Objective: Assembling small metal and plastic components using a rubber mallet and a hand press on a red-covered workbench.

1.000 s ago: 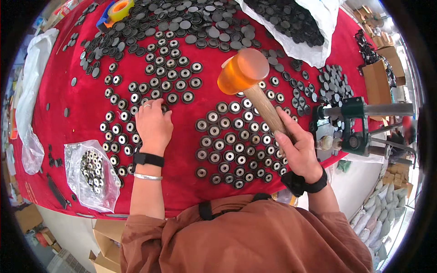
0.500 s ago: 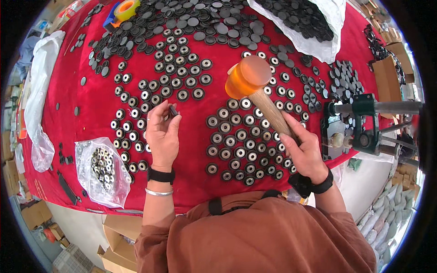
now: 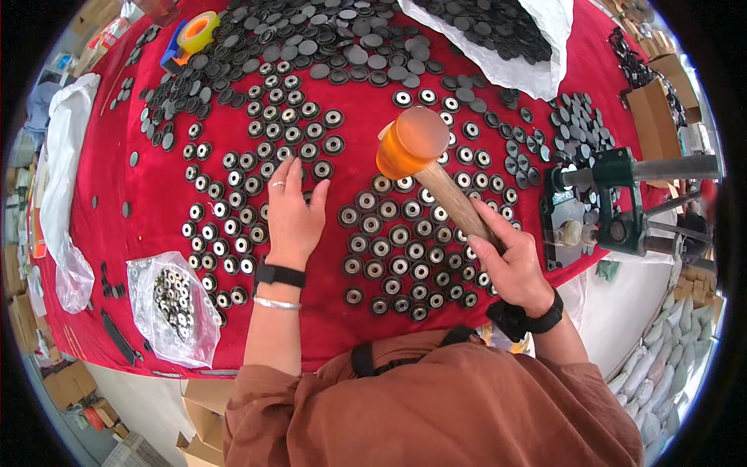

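Observation:
My right hand (image 3: 517,268) grips the wooden handle of a mallet (image 3: 415,144) with an orange, translucent head. The mallet hangs over rows of black round caps with metal ring centres (image 3: 399,234). Left of it, my left hand (image 3: 296,222) reaches flat over another group of the same ringed caps (image 3: 309,152). Its fingers point away from me, and the thumb stands apart from them. The fingertips cover part of a ringed cap, and I cannot tell whether they touch it. Nothing shows between thumb and fingers.
Plain black caps (image 3: 358,54) lie heaped at the far side of the red cloth (image 3: 327,327). A white sack (image 3: 537,74) holds more. A clear bag of metal rings (image 3: 175,300) lies left, a tape roll (image 3: 198,33) far left, and a green hand press (image 3: 618,202) stands right.
My left hand has let go of a small dark piece it was pinching, and its fingers have straightened and moved slightly away from me. The mallet has stayed nearly in place.

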{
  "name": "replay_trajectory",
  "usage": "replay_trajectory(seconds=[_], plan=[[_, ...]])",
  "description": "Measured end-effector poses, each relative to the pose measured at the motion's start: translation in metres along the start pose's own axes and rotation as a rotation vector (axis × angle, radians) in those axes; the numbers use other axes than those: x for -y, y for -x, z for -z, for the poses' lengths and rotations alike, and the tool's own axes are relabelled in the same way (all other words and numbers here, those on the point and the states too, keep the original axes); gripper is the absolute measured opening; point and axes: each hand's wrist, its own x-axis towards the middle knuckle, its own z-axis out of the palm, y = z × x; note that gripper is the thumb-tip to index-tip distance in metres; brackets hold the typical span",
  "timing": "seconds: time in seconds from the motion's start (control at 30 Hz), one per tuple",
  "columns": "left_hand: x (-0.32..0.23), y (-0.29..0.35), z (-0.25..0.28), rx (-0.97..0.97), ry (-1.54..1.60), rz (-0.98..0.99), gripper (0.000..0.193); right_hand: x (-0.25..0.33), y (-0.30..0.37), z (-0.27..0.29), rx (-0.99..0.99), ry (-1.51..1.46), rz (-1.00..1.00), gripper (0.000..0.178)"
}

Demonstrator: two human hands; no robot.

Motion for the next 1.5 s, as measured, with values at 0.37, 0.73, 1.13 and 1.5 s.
replay_trajectory(seconds=[0.37, 0.73, 1.13, 1.5], plan=[[-0.007, -0.019, -0.026, 0.164, 0.019, -0.227, 0.065, -0.007, -0.002, 0.008, -0.007, -0.007, 0.006, 0.049], [-0.009, -0.030, -0.038, 0.261, 0.103, -0.329, 0.078, -0.011, -0.005, 0.009, -0.014, -0.049, 0.012, 0.049], [-0.025, -0.067, -0.048, 0.368, 0.023, -0.228, 0.112, -0.006, -0.033, -0.003, -0.094, 0.077, 0.131, 0.051], [-0.019, -0.061, -0.013, 0.395, 0.065, -0.151, 0.122, -0.011, -0.081, -0.017, -0.063, 0.119, 0.096, 0.048]])
